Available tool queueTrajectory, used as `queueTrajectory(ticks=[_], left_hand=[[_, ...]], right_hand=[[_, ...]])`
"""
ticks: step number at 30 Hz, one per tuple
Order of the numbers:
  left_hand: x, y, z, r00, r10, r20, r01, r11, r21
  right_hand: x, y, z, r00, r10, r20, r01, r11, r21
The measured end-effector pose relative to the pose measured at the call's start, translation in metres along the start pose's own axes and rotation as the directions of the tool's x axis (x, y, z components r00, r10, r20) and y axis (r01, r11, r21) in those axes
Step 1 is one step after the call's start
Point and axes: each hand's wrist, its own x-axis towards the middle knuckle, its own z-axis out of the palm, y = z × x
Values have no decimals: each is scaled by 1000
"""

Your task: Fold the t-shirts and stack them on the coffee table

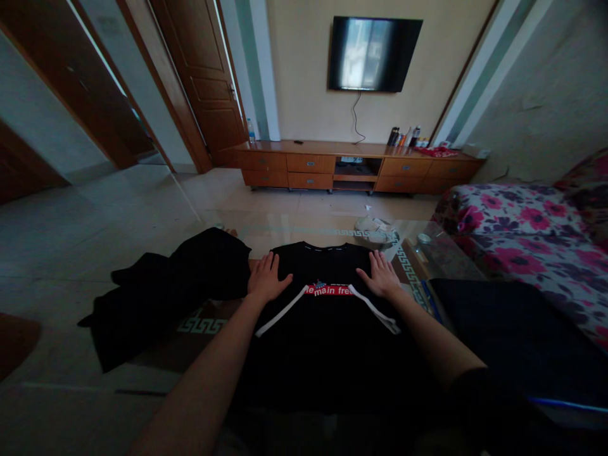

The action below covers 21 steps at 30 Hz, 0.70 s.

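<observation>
A black T-shirt (327, 354) lies spread on a glass table (299, 225), its neckline at the far side. Its sleeves are folded inward, and their white trims slant across the front beside a red strip of lettering. My left hand (267, 278) rests flat on the shirt's left shoulder edge, fingers stretched out. On the opposite shoulder edge lies my right hand (380, 273), also flat with fingers apart. Neither hand grasps anything. The shirt's near end fades into shadow close to my body.
Left of the shirt is a crumpled black garment (166, 285). At right lies dark folded cloth (517, 335), near a flowered sofa (527, 221). A white plastic bag (375, 229) sits by the table's far side. Beyond stand a wooden TV cabinet (308, 163) and a wall-mounted television (375, 54).
</observation>
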Motion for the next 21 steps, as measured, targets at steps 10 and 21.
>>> queueTrajectory(ticks=[10,21], left_hand=[[8,6,-2,1000,11,-19,-11,1000,4],[12,1,1,1000,21,8,-21,1000,-5]], right_hand=[[-2,-8,-10,970,53,-237,-62,998,-30],[-4,3,1,991,129,-33,-128,992,19]])
